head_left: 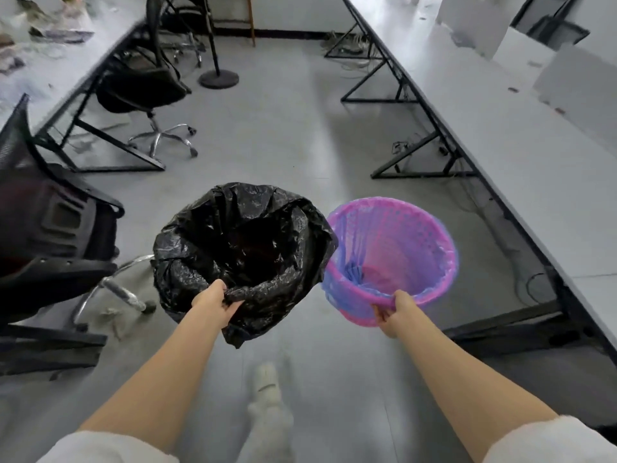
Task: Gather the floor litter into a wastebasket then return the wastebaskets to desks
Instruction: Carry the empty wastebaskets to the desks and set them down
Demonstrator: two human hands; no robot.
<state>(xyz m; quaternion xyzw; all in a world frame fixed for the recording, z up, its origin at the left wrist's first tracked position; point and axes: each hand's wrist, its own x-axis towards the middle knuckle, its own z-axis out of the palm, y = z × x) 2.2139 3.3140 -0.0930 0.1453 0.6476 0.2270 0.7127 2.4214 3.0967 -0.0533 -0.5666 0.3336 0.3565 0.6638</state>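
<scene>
Head view: two wastebaskets, left hand [213, 300] gripping the black-lined one [243, 248], right hand [397, 312] the pink one [400, 242].

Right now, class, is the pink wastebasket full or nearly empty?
Nearly empty. The pink wastebasket, held at its near rim by the right hand, shows its blue liner down to the bottom, with only something small and reddish there.

black-lined wastebasket [245, 252]: bin itself hidden under bag, contents too dark to tell | pink wastebasket [390, 259]: contents indistinct through blue liner | left desk [40, 71]: clutter blurred | near chair [50, 228]: cut by left edge
</scene>
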